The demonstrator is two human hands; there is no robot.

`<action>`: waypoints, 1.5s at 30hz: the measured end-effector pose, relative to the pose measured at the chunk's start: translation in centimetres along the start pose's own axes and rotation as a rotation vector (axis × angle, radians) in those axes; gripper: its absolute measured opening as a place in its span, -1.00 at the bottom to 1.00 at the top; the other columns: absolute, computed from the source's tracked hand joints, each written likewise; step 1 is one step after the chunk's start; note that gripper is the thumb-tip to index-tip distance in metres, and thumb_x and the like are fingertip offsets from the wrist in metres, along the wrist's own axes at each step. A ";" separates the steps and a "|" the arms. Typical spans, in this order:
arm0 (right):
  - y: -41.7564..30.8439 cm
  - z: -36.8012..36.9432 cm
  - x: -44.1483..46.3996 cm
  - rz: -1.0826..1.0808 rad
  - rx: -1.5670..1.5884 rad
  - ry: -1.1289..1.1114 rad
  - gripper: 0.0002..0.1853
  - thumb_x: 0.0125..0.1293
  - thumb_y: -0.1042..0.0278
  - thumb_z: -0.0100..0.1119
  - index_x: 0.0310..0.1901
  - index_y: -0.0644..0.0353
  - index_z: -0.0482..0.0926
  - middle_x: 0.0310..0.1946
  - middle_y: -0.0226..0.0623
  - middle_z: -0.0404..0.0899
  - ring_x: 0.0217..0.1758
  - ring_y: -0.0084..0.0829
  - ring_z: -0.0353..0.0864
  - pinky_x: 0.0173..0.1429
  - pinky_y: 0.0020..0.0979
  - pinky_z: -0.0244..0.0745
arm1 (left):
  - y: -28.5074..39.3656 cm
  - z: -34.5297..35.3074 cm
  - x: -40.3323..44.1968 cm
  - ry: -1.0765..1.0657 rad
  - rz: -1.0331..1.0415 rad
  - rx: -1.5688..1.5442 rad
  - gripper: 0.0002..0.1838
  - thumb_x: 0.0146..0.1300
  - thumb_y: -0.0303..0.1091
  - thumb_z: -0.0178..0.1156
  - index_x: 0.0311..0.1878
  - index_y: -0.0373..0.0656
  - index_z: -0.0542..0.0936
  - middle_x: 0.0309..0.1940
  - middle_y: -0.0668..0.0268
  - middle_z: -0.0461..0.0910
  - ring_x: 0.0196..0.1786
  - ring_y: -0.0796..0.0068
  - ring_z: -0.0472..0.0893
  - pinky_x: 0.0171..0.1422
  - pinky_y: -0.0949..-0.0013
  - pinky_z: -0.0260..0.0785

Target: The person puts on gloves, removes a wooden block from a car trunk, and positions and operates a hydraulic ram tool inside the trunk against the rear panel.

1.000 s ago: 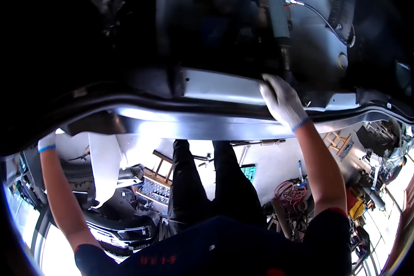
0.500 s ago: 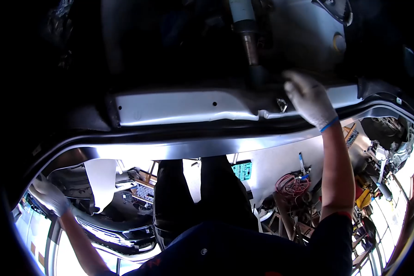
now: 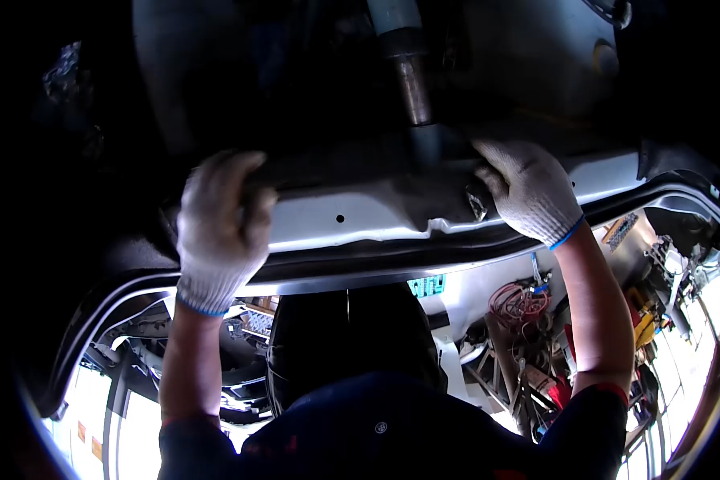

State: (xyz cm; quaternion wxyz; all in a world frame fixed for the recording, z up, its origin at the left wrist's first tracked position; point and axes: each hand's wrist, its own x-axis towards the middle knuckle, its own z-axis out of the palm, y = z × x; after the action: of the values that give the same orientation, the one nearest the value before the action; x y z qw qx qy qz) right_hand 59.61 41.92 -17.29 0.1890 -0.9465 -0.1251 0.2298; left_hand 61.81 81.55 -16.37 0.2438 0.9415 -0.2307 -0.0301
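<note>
My left hand (image 3: 222, 228), in a white knit glove with a blue cuff, is raised at the left part of the light metal panel (image 3: 312, 219) of a vehicle's rear opening. Its fingers are slightly curled and the thumb stands apart, with nothing visible between them. My right hand (image 3: 532, 192), gloved the same way, is over the panel's right part. Its fingers reach toward the dark area behind, thumb apart; whether the fingertips touch anything is hidden in shadow. Between the hands, further in, a cylindrical metal rod (image 3: 413, 90) slants down into a blue-grey sleeve (image 3: 427, 146).
A black seal (image 3: 360, 266) runs along the opening's edge before my body. Beyond it on the floor are a coiled red hose (image 3: 520, 301), a teal tool case (image 3: 428, 286) and a yellow object (image 3: 645, 328). Deep shadow fills the left side.
My left hand has come from the far left edge of the opening up over the panel. My right hand stays near the same spot on the panel. The view has shifted slightly.
</note>
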 end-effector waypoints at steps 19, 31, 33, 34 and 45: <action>-1.2 -1.0 1.4 -0.088 -0.011 -0.091 -0.50 0.27 0.52 0.36 0.27 0.14 0.57 0.00 -0.09 0.72 0.06 0.03 0.70 0.21 -0.02 0.63 | -3.9 -3.4 1.7 -0.460 -0.327 -0.089 -0.72 0.52 -0.28 0.11 -0.13 -0.23 0.75 -0.26 0.06 0.80 -0.20 -0.01 0.79 -0.05 0.11 0.70; -0.6 -0.8 1.4 -0.079 -0.042 -0.122 -0.49 0.34 0.45 0.33 0.33 0.18 0.57 0.09 -0.06 0.68 0.16 0.03 0.68 0.38 -0.01 0.59 | -3.8 -2.1 3.6 -0.566 -0.250 -0.195 -0.76 0.46 -0.30 0.15 -0.14 -0.25 0.72 -0.28 0.08 0.76 -0.21 -0.04 0.75 -0.06 0.03 0.62; -0.6 -0.8 1.6 -0.090 -0.041 -0.127 -0.49 0.34 0.44 0.34 0.34 0.19 0.56 0.10 -0.05 0.68 0.16 0.03 0.68 0.39 0.02 0.58 | -4.1 -1.2 4.1 -0.674 -0.138 -0.254 -0.73 0.45 -0.26 0.18 -0.10 -0.28 0.73 -0.19 0.05 0.77 -0.16 -0.06 0.74 -0.02 0.00 0.60; -0.7 -0.8 1.6 -0.079 -0.033 -0.127 -0.49 0.36 0.44 0.32 0.34 0.21 0.55 0.11 -0.04 0.67 0.18 0.04 0.67 0.42 0.04 0.55 | -4.0 -1.4 4.6 -0.831 -0.227 -0.276 -0.61 0.51 -0.21 0.18 0.18 -0.31 0.71 0.06 -0.08 0.76 0.12 -0.16 0.73 0.31 -0.01 0.57; -0.7 -1.3 2.5 -0.031 0.054 -0.181 -0.48 0.24 0.50 0.32 0.27 0.29 0.54 0.06 0.03 0.67 0.18 0.06 0.68 0.45 0.06 0.50 | -4.9 1.4 7.3 -1.103 -0.237 -0.525 -0.46 0.46 -0.19 0.24 0.36 -0.36 0.60 0.23 -0.18 0.66 0.27 -0.20 0.67 0.36 0.02 0.55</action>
State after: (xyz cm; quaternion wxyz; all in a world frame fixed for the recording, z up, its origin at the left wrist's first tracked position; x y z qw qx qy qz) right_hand 62.27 42.94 -16.91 0.2059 -0.9144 -0.1499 0.3147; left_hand 70.14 81.44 -19.55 0.3070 0.7153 -0.2013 -0.5947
